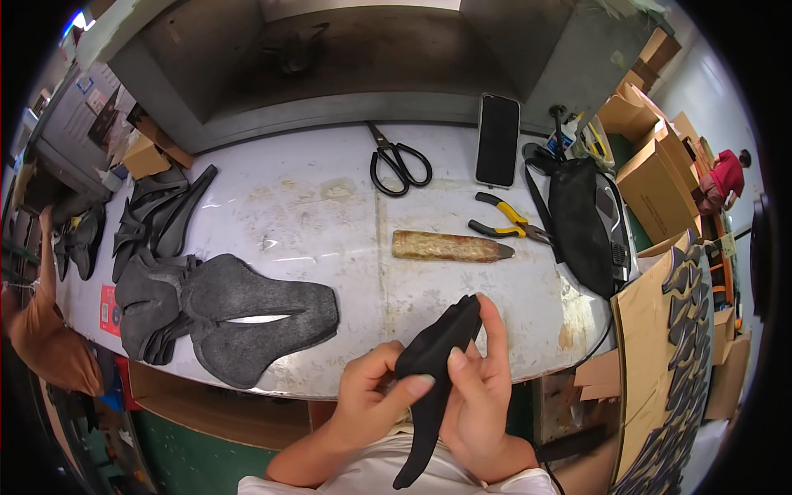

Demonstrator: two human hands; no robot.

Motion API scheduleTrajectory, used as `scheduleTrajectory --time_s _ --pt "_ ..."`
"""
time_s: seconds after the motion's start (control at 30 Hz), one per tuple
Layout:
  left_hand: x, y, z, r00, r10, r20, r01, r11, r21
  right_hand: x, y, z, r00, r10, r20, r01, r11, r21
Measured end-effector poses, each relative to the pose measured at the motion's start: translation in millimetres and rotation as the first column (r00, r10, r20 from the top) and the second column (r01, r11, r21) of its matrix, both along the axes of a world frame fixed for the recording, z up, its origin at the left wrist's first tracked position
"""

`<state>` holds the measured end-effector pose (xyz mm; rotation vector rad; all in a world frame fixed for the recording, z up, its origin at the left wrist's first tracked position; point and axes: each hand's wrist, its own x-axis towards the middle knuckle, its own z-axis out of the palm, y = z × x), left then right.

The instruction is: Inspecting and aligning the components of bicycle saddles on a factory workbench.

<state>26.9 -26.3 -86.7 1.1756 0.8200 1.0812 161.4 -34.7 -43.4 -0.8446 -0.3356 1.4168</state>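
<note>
Both my hands hold a black bicycle saddle [431,351] up in front of me, near the front edge of the white table. It is seen from the side, its narrow nose hanging down toward me. My left hand [378,386] grips its left side, thumb pressed on the black surface. At the other side my right hand [481,384] pinches it, with the thumb on its face and a finger reaching up to its far end. To the left lies a dark grey, two-lobed saddle pad [309,309] with a slit, beside a stack of similar pads [148,301].
Beyond my hands lie a tape-wrapped blade [445,246], pliers [511,221], scissors [396,165] and a phone [497,140]. A black pouch-like item [577,219] is at right. Black shells [173,210] stand far left. Cardboard [639,322] with several dark saddles is at right. Another person [54,346] works left.
</note>
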Motion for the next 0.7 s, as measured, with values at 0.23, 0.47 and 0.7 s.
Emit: scheduleTrajectory --time_s 0.23,0.47,0.7 --pt "8 -3 10 0.978 -0.060 0.198 0.074 0.995 -0.065 11 3 -1 0.996 0.086 -0.026 -0.087 0.995 -0.058" --pt "-17 0 6 0.959 0.028 -0.281 -0.006 0.997 0.078 3 1 -3 0.999 0.025 -0.047 -0.032 0.989 -0.148" --pt "-13 -10 -17 0.993 0.091 0.073 -0.048 0.890 -0.454 59 6 -15 0.650 0.475 -0.593 -0.212 0.863 0.459"
